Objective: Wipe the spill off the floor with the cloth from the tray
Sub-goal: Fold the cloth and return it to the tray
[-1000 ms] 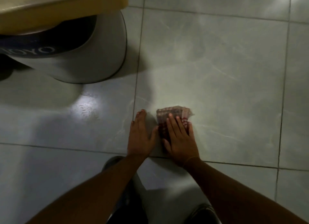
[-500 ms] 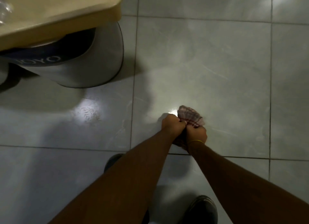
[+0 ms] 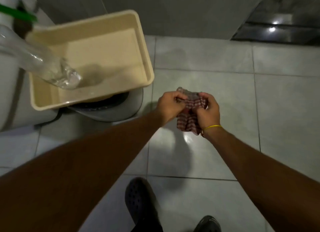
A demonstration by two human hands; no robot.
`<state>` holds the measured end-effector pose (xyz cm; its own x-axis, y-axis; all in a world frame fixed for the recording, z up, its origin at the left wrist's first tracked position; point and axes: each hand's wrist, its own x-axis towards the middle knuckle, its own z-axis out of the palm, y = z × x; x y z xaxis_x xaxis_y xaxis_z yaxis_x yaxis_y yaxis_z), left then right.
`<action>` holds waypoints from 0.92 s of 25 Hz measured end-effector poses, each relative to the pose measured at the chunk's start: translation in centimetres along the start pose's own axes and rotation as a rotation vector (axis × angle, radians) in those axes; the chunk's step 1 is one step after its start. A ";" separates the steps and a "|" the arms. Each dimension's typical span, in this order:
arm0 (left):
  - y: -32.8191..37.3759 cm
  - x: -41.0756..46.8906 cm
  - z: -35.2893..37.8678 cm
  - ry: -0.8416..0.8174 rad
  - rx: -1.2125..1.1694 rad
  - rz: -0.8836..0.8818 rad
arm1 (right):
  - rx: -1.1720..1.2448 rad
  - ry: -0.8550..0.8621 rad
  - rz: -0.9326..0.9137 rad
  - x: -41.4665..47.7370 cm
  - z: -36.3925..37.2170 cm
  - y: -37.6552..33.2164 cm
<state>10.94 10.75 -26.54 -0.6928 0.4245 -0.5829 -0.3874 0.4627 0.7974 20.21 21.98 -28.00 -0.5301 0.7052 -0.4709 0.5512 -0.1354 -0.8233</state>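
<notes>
No writing legible anywhere; only an unreadable pale mark on the dark band of the grey bin [image 3: 110,110] under the tray. Beige tray [image 3: 145,58] perched on top of that bin, tilted, holding just one thing: a clear plastic bottle [image 3: 52,67] lying slanted against the tray's left wall, base resting near the tray's near edge, contents not discernible. Green strip [image 3: 17,12] visible at the far left corner beyond the tray. Checked red-and-white cloth [image 3: 190,115] held up in the air above the tiled floor [image 3: 277,102], right of the tray and clear of it, bunched between both hands. Left hand [image 3: 170,106] curled shut on the cloth's upper left part; right hand [image 3: 208,110] closed on its right side, lower folds hanging below. Yellow band [image 3: 212,127] around the right wrist. Dark perforated clogs [image 3: 140,200] on the floor at the bottom edge. Bright glare on the tile beneath the cloth; wetness there impossible to judge.
</notes>
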 end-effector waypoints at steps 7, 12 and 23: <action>9.6 0.3 -14.2 0.287 0.382 0.326 | -0.274 -0.143 -0.496 1.2 9.2 -15.6; 4.6 2.5 -20.1 0.276 0.543 0.176 | -0.689 -0.432 -0.639 2.5 17.0 -15.0; 4.9 1.6 -19.3 0.295 1.236 0.039 | -1.391 -0.324 -0.926 0.2 15.5 -17.0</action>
<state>-3.78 -1.30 -20.60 -0.8608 0.3397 -0.3790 0.3498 0.9358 0.0441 0.76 13.60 -19.01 -0.9768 0.0078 -0.2140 0.0175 0.9989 -0.0431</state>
